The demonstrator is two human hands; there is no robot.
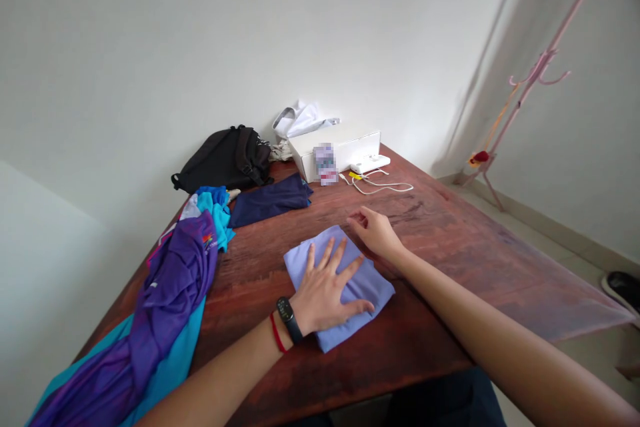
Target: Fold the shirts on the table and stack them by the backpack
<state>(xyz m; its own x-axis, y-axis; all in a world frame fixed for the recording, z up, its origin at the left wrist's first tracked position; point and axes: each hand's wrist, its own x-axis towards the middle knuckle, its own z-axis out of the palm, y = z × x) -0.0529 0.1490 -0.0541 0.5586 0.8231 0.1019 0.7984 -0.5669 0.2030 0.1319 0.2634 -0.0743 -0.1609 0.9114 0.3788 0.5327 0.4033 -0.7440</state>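
Note:
A folded periwinkle-blue cloth (pixel 370 283), possibly a garment, lies flat on the wooden table in front of me. My left hand (pixel 325 287) is spread palm down on top of it, fingers apart, with a black band and a red string at the wrist. Just past the cloth's far right edge is my right hand (pixel 373 230), its fingers loosely bent and pointing left. Nothing shows in that hand, though its palm side is partly hidden. A dark navy folded cloth (pixel 273 201) rests farther back on the table.
Purple (pixel 173 280) and turquoise clothes (pixel 187 340) drape along the table's left side. A black backpack (pixel 220 160), a white box (pixel 345 147), a small blurred-out pack (pixel 325 165) and a white power strip (pixel 371 163) with a cable stand at the back. A pink coat rack (pixel 520 103) stands right.

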